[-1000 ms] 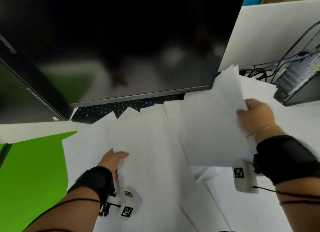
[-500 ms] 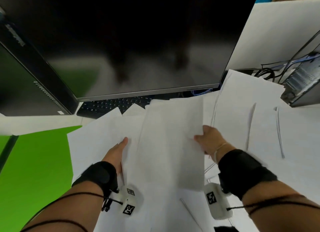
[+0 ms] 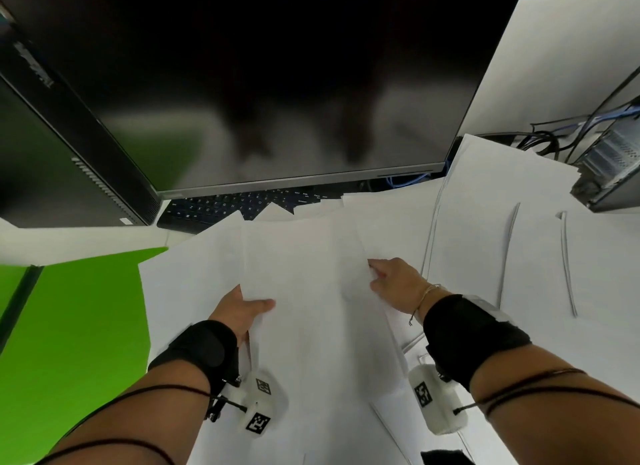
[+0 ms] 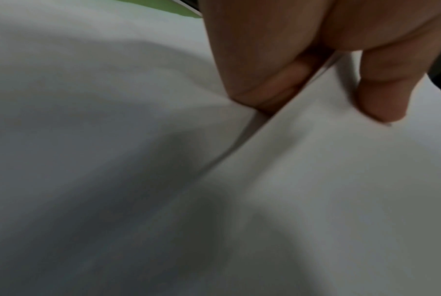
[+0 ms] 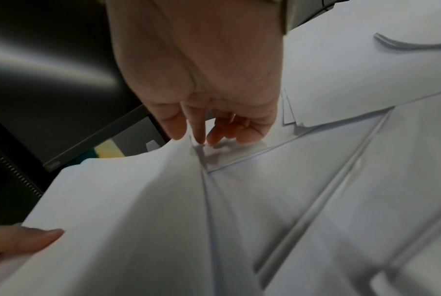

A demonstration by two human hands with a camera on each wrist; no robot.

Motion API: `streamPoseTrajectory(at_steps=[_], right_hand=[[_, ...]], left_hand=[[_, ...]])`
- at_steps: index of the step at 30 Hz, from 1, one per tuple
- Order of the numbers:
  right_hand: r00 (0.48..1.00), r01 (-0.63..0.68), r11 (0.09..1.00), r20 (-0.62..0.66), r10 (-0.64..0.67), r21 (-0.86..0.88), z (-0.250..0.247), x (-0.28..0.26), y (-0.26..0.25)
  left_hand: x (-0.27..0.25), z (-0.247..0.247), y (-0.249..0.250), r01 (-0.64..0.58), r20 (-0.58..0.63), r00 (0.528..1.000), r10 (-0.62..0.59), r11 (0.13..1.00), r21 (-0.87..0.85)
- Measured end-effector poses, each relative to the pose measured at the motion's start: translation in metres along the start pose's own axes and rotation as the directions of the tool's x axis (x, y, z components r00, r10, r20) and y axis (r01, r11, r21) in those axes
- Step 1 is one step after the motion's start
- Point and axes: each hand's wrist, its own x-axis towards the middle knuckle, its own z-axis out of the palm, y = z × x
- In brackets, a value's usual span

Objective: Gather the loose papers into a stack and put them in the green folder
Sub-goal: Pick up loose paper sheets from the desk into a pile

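Observation:
White loose papers (image 3: 304, 267) lie overlapped across the desk in front of me. My left hand (image 3: 256, 303) pinches the left edge of the middle sheets (image 4: 328, 180), thumb (image 4: 381, 104) on top and fingers (image 4: 264, 84) underneath. My right hand (image 3: 374, 274) holds the right edge of the same top sheet (image 5: 138, 200), its curled fingertips (image 5: 199, 138) at the paper's rim. The sheet bows up slightly between both hands. The green folder (image 3: 69, 326) lies flat at the left, partly under the papers. More sheets (image 3: 502, 239) lie spread to the right.
A large dark monitor (image 3: 277, 83) hangs over the far side, with a black keyboard (image 3: 221, 208) under it, partly covered by paper corners. A second dark screen (image 3: 52, 170) stands at the far left. A computer case (image 3: 613, 173) and cables (image 3: 540, 142) sit at the far right.
My right hand has brought a sheet from the right side over to the middle and onto the pile. My left thumb has come over that sheet's left edge.

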Motion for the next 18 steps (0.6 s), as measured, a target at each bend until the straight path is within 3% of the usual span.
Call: streamPoseTrajectory(at_steps=[3, 6, 9, 12, 18], right_hand=[[0.965, -0.142, 0.99, -0.222, 0.137, -0.004, -0.015, 0.003, 0.009], [0.866, -0.341, 0.938, -0.41, 0.288, -0.062, -0.034, 0.004, 0.015], [0.832, -0.477, 0.866, -0.393, 0.391, -0.151, -0.046, 0.008, 0.024], [0.866, -0.452, 0.85, -0.363, 0.345, -0.271, -0.05, 0.01, 0.032], [0.89, -0.407, 0.849, -0.357, 0.285, -0.336, -0.05, 0.016, 0.036]], left_hand=[[-0.001, -0.002, 0.002, 0.004, -0.017, 1.0, -0.005, 0.999, -0.053], [0.002, -0.005, 0.007, 0.006, -0.032, 0.999, -0.009, 0.995, -0.098], [0.003, -0.003, 0.009, 0.009, -0.033, 0.999, -0.012, 0.997, -0.082], [0.004, 0.003, 0.005, 0.0, -0.056, 0.998, -0.004, 0.998, -0.067], [0.006, 0.005, 0.003, -0.008, -0.071, 0.997, 0.004, 0.998, -0.057]])
